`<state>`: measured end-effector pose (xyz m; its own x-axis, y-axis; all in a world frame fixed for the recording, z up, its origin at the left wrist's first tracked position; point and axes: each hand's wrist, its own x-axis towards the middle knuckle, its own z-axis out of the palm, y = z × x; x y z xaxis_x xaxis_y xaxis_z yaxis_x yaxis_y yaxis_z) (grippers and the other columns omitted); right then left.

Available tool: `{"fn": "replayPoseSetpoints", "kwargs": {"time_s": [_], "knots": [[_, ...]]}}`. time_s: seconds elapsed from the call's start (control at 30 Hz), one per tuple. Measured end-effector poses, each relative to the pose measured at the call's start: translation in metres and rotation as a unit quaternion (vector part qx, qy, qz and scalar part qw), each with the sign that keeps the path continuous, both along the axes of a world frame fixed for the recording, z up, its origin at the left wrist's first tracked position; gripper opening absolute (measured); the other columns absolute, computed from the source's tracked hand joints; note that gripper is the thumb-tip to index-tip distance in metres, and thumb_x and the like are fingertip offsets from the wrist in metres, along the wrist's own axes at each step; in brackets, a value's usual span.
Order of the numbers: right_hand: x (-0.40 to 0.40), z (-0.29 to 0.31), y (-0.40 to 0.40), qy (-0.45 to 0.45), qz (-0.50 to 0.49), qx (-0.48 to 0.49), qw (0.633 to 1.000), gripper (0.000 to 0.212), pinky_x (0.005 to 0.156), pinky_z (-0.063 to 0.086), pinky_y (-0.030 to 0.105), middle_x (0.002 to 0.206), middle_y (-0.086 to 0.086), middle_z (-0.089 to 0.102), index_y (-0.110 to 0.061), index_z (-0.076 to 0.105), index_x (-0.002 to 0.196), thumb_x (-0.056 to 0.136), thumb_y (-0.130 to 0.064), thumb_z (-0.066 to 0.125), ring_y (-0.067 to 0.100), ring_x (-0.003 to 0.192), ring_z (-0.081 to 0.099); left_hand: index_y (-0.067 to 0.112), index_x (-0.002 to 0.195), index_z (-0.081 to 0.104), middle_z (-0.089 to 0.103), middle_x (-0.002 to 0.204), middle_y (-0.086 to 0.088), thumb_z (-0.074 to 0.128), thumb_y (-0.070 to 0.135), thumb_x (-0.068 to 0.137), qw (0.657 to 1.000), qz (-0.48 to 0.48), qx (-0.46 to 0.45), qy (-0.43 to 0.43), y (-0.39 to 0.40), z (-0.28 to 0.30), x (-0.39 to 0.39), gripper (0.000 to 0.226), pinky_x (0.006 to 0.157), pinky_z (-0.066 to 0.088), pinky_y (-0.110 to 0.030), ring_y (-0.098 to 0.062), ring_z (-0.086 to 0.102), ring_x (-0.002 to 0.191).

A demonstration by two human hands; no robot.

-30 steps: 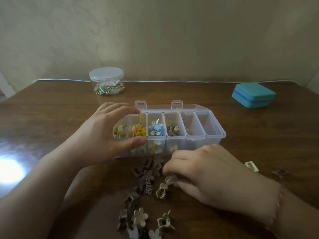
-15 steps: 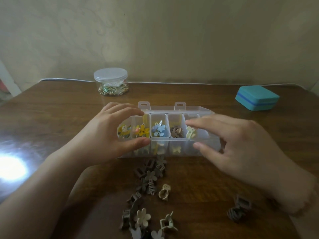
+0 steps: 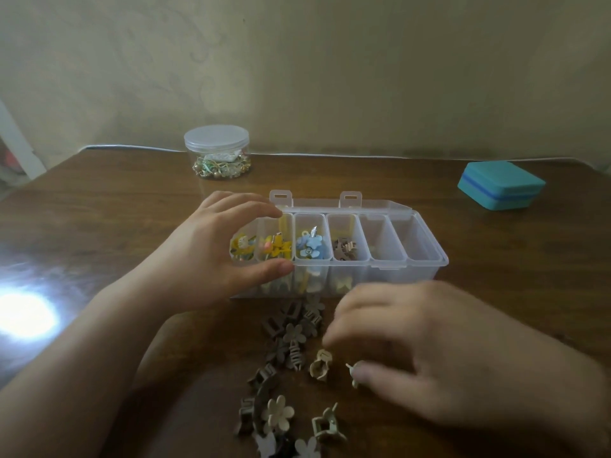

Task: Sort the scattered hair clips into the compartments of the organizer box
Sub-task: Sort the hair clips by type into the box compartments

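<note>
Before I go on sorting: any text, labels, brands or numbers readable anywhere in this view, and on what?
None can be read.
Organizer box: clear plastic, no label visible.
Round jar: plain lid, no print visible.
Teal case: a blue band only, no lettering.
Hair clips: no markings visible; too small to rule out tiny ones.

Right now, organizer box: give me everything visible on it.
The clear plastic organizer box sits lid-open on the brown wooden table, its long side facing the camera, two latch tabs at the back. Six compartments in a row: from the left, yellow clips, yellow-orange clips, blue flower clips, brown clips; the last two look nearly empty. The left hand grips its left end, thumb on the front wall.
</note>
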<state>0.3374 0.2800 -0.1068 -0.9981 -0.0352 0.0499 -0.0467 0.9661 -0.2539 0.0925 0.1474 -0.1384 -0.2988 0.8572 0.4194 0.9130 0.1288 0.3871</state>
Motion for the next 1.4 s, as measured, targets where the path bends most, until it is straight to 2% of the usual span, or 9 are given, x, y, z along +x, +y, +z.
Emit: {"fn": "replayPoseSetpoints", "kwargs": {"time_s": [0.23, 0.47, 0.57, 0.73, 0.83, 0.93, 1.07, 1.2, 1.4], "knots": [[-0.002, 0.002, 0.004, -0.032, 0.032, -0.015, 0.999, 0.012, 0.079, 0.049, 0.019, 0.103, -0.023, 0.056, -0.037, 0.061, 0.100, 0.089, -0.031, 0.062, -0.004, 0.096, 0.053, 0.035, 0.129, 0.059, 0.053, 0.132, 0.020, 0.055, 0.081, 0.070, 1.000, 0.000, 0.001, 0.000, 0.000, -0.002, -0.001, 0.074, 0.105, 0.040, -0.038, -0.007, 0.040, 0.131], [-0.005, 0.007, 0.026, 0.321, -0.149, -0.019, 0.935, 0.016, 0.067, 0.048, 0.015, 0.093, -0.016, 0.064, -0.028, 0.065, 0.099, 0.084, -0.033, 0.067, 0.003, 0.082, 0.059, 0.036, 0.130, 0.058, 0.052, 0.132, 0.021, 0.053, 0.084, 0.070, 1.000, -0.001, -0.005, -0.002, 0.000, -0.001, -0.001, 0.077, 0.106, 0.041, -0.040, -0.007, 0.038, 0.132], [-0.010, -0.001, 0.031, 0.279, -0.175, 0.031, 0.944, 0.019, 0.077, 0.053, 0.040, 0.101, -0.009, 0.069, -0.022, 0.071, 0.098, 0.081, -0.030, 0.071, 0.014, 0.097, 0.060, 0.035, 0.130, 0.058, 0.053, 0.133, 0.020, 0.052, 0.084, 0.070, 1.000, -0.001, -0.008, -0.003, 0.000, -0.001, -0.001, 0.077, 0.106, 0.041, -0.041, -0.008, 0.039, 0.132], [0.002, 0.004, 0.017, 0.151, 0.043, -0.044, 0.987, 0.027, 0.085, 0.052, 0.029, 0.111, -0.019, 0.063, -0.030, 0.067, 0.110, 0.083, -0.028, 0.068, 0.005, 0.105, 0.060, 0.031, 0.129, 0.060, 0.054, 0.132, 0.018, 0.055, 0.080, 0.070, 1.000, 0.001, -0.003, 0.001, 0.000, 0.000, 0.000, 0.076, 0.105, 0.040, -0.037, -0.009, 0.040, 0.130], [-0.004, -0.005, 0.004, 0.008, 0.138, 0.023, 0.990, 0.036, 0.086, 0.050, 0.025, 0.124, -0.024, 0.055, -0.041, 0.058, 0.120, 0.086, -0.031, 0.067, -0.002, 0.112, 0.052, 0.031, 0.128, 0.060, 0.055, 0.131, 0.017, 0.056, 0.080, 0.070, 1.000, 0.000, -0.001, 0.002, 0.001, -0.001, 0.000, 0.076, 0.105, 0.040, -0.037, -0.009, 0.041, 0.129], [-0.010, -0.012, 0.001, -0.016, 0.164, 0.046, 0.985, 0.028, 0.083, 0.051, 0.026, 0.118, -0.021, 0.058, -0.039, 0.059, 0.119, 0.092, -0.032, 0.062, -0.003, 0.105, 0.052, 0.033, 0.128, 0.060, 0.054, 0.131, 0.018, 0.054, 0.081, 0.070, 1.000, 0.000, -0.003, -0.001, 0.001, -0.001, -0.001, 0.076, 0.105, 0.041, -0.040, -0.009, 0.041, 0.130], [-0.004, -0.003, 0.017, 0.097, 0.079, 0.000, 0.992, 0.027, 0.082, 0.051, 0.021, 0.105, -0.019, 0.065, -0.033, 0.064, 0.113, 0.087, -0.034, 0.065, -0.002, 0.098, 0.059, 0.034, 0.129, 0.059, 0.053, 0.133, 0.018, 0.055, 0.081, 0.070, 1.000, 0.000, -0.006, -0.008, 0.001, 0.000, -0.001, 0.076, 0.105, 0.042, -0.042, -0.009, 0.040, 0.131], [-0.003, 0.003, 0.034, 0.273, -0.101, -0.035, 0.956, 0.028, 0.073, 0.044, 0.012, 0.098, -0.025, 0.057, -0.032, 0.060, 0.111, 0.084, -0.039, 0.062, -0.002, 0.090, 0.056, 0.032, 0.129, 0.059, 0.053, 0.132, 0.019, 0.056, 0.080, 0.071, 1.000, -0.005, -0.002, -0.001, 0.001, 0.000, 0.000, 0.075, 0.107, 0.039, -0.036, -0.008, 0.039, 0.131], [-0.012, -0.010, 0.039, 0.252, -0.216, -0.003, 0.943, 0.034, 0.087, 0.052, 0.041, 0.109, -0.007, 0.067, -0.022, 0.067, 0.115, 0.084, -0.036, 0.060, 0.013, 0.107, 0.057, 0.032, 0.129, 0.059, 0.053, 0.132, 0.019, 0.054, 0.081, 0.070, 1.000, -0.002, -0.005, -0.001, 0.000, 0.000, 0.000, 0.077, 0.105, 0.038, -0.035, -0.008, 0.039, 0.131]]}}
